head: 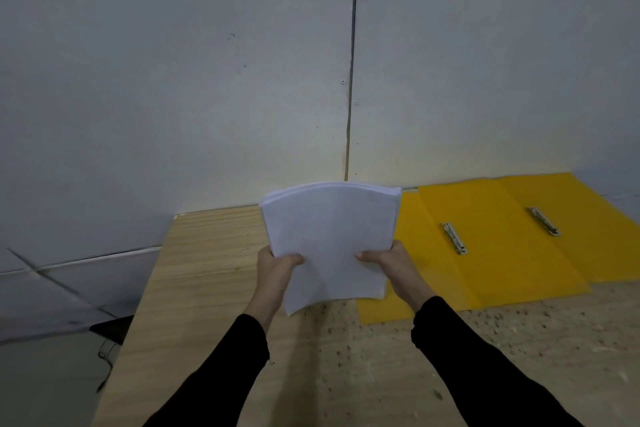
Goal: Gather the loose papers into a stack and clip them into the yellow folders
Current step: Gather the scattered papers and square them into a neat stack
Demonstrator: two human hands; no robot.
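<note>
1. The left hand (277,270) and the right hand (394,265) are apart. Each one grips a side edge of the stack of papers (329,239), thumb on the front sheet and fingers behind it.
2. The stack is white and held almost upright between the hands, with its top edge slightly fanned. I cannot tell whether its lower corner touches the counter (214,288).
3. Both arms wear black sleeves (485,367) and come in from 6 o'clock.
4. At 3 o'clock from the stack, the first yellow folder (491,274) lies open and flat on the counter, with a metal clip (453,237) along its middle fold. The stack hides its left part from view.
5. At 2 o'clock, the second yellow folder (595,236) also lies open. It goes partly under the first one and has its own clip (543,221).
6. The counter is light wood with grain. Near the person, at 5 o'clock, its surface is speckled with small dark marks.
7. At 12 o'clock a pale grey wall (173,80) stands just behind the counter. It has a vertical seam (351,80) and some small holes.
8. At 8 o'clock, beyond the counter edge, there is grey floor (41,374) and a thin dark cable (104,357).
</note>
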